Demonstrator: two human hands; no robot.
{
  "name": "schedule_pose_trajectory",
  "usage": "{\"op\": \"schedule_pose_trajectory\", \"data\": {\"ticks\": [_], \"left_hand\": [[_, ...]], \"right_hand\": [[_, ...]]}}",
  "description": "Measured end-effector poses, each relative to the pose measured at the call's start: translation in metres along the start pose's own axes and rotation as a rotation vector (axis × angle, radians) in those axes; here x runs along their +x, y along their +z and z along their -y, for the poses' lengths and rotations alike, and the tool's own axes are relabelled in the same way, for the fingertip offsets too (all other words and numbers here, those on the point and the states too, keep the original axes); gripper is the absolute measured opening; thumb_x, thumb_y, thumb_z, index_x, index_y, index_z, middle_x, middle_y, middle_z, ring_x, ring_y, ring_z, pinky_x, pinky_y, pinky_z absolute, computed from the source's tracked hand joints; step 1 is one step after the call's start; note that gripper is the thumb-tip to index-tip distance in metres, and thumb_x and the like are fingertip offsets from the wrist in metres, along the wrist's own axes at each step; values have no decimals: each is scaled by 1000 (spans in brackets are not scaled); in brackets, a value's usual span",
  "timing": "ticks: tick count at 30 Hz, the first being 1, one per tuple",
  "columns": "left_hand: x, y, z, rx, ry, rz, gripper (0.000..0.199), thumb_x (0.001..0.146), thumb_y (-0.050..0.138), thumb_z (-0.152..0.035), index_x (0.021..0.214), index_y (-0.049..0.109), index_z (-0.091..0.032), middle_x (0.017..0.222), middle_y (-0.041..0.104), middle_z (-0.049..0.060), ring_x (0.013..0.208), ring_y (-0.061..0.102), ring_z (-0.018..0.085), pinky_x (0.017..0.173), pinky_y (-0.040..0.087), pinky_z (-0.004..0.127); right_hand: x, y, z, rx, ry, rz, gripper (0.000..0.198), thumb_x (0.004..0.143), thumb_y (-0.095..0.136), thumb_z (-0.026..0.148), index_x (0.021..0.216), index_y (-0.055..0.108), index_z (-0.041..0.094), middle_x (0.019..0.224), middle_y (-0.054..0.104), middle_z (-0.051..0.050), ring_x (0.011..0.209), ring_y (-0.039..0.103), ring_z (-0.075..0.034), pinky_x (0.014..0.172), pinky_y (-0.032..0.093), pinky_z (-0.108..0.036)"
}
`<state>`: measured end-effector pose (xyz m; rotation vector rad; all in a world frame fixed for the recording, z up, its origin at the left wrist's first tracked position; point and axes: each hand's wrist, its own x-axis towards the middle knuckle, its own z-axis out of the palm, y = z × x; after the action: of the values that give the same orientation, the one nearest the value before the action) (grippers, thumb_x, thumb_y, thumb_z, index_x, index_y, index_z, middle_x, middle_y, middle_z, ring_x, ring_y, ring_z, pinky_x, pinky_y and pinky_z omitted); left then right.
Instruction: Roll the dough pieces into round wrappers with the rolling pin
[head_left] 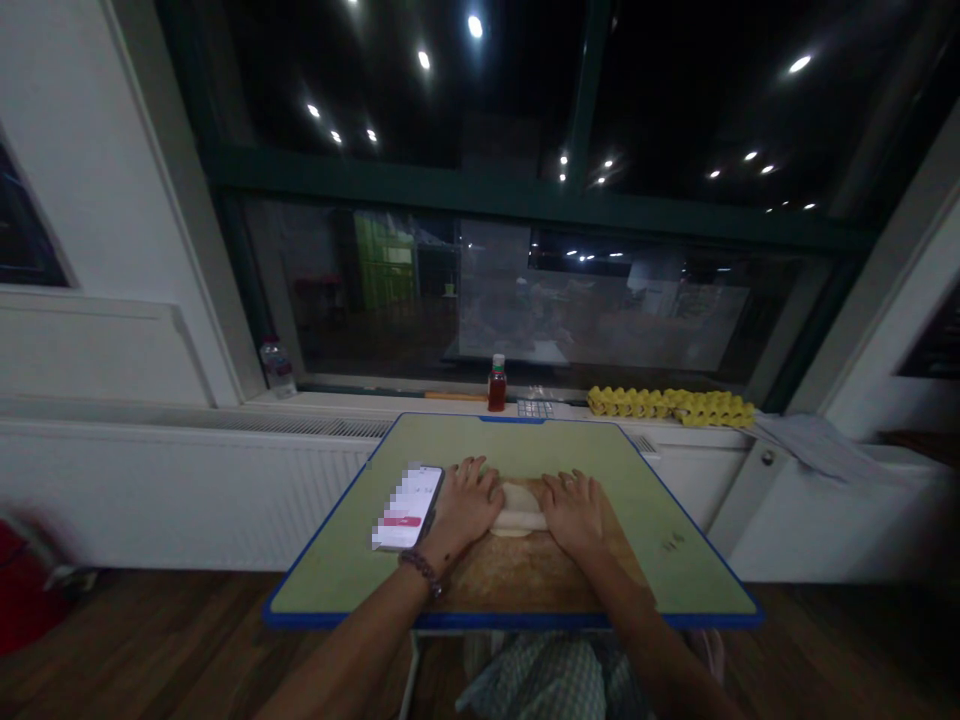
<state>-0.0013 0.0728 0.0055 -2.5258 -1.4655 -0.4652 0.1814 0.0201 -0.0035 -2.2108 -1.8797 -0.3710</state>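
Note:
A sheet of pale dough (517,494) lies on a wooden board (517,585). Across it runs a light cylinder that looks like a rolling pin (520,521), its ends covered by my hands. My left hand (466,505) rests palm down over the left end, fingers stretched forward and a little apart. Over the right end lies my right hand (574,510), also palm down with its fingers extended and a ring on one. Neither hand's fingers are seen wrapped round the cylinder. Just left of my left hand, a phone (409,508) with a lit screen lies on the table.
The green table (330,560) has a blue rim and stands against a radiator and windowsill. On the sill are a bottle of red liquid (496,385), a clear water bottle (278,370) and yellow egg trays (667,405). A red object (30,585) sits on the floor at left.

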Motion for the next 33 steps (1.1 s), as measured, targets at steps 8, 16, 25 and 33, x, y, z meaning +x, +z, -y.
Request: {"op": "schedule_pose_trajectory", "data": {"ticks": [8,16,25,33], "left_hand": [[-14,2,-3,-42,18,-57,38,96,38,-37,126,60,-27,145,47,6,136,35,29,111,24,49],[-23,0,-6,-29,35,-114,38,94,43,-36,126,60,-26,144,48,6,136,36,30,112,25,51],[-22,-2,-5,-33,52,-69,39,94,41,-33,127,59,-27,145,47,5,137,34,28,113,24,48],[-2,-4,-3,-37,-8,51,43,94,35,-31,131,56,-23,147,44,9,137,33,30,110,25,49]], "right_hand": [[-16,-4,2,18,-24,-23,42,97,29,28,125,61,25,132,60,-6,133,38,-28,112,12,-48],[-23,-3,4,8,-25,-39,43,97,30,28,129,59,23,134,58,-8,135,37,-27,114,10,-47],[-25,-15,6,6,-66,50,43,96,30,23,129,58,24,137,56,-8,135,37,-27,114,10,-50],[-2,-14,6,13,-43,125,46,97,26,23,128,60,21,139,52,-10,137,35,-30,112,16,-54]]}}
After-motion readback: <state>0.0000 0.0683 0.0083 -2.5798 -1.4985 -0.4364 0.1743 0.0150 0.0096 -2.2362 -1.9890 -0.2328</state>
